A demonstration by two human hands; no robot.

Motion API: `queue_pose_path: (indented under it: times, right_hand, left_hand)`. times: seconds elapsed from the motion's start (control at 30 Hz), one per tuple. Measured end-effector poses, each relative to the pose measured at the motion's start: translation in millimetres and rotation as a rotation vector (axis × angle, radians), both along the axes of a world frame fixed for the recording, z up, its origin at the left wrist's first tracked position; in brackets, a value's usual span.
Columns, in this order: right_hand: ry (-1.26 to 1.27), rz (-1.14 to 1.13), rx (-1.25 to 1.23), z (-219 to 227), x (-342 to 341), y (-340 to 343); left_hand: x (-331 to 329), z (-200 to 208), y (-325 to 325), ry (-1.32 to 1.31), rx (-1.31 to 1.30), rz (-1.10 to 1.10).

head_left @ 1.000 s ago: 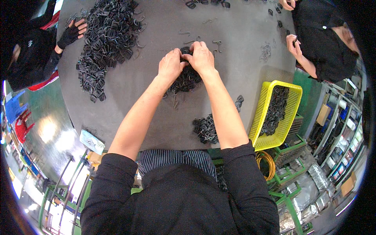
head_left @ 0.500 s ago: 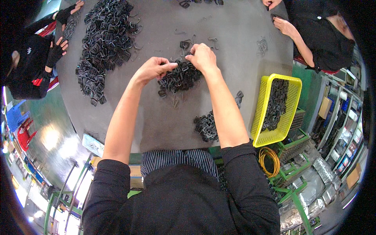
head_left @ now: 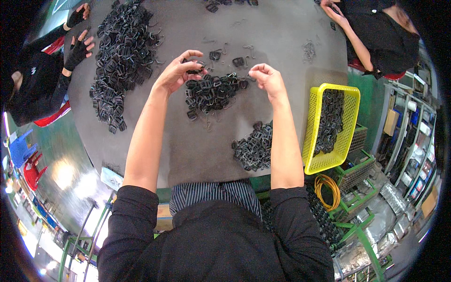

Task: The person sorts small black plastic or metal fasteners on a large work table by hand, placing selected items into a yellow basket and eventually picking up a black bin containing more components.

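Note:
My left hand [head_left: 176, 75] is curled around a black plastic buckle [head_left: 197, 69], partly hidden by the fingers, at the upper left of a small heap of black buckles [head_left: 206, 96]. Thin wire hooks stick out among the heap. On its right side, my right hand [head_left: 270, 81] is raised with thumb and forefinger pinched; a small dark bit shows at the tips, too small to name. Just beyond the heap, a loose buckle [head_left: 238, 61] and another buckle [head_left: 214, 55] lie on the grey table [head_left: 277, 37] beside a few wire hooks [head_left: 250, 50].
A large pile of buckles [head_left: 122, 51] covers the left of the table. Another heap [head_left: 254, 146] lies by my right forearm. A yellow basket [head_left: 308, 141] holding black parts stands at the right. Co-workers' hands [head_left: 80, 54] show left and right, beside loose wires [head_left: 308, 50].
My right hand has moved right, away from the heap, and my left hand has shifted slightly left and up with its fingers curled. A single buckle now lies beyond the heap.

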State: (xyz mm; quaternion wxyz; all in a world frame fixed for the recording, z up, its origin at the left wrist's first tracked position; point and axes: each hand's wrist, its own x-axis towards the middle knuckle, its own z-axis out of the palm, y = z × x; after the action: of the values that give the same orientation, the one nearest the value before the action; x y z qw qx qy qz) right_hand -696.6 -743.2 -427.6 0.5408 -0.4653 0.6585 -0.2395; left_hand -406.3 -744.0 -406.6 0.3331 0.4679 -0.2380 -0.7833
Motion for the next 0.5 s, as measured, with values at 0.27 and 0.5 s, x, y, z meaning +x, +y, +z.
queue_pose_path:
  times: [0.27, 0.5]
  right_hand:
    - [0.664, 0.402, -0.343, 1.8, 40.7, -29.4]
    - [0.2, 0.192, -0.114, 4.5, -6.3, -11.7]
  left_hand:
    - [-31.9, -25.1, -29.9, -0.987, -0.211, 0.045]
    - [-36.7, -14.7, -46.5, -0.711, -0.011, -0.267]
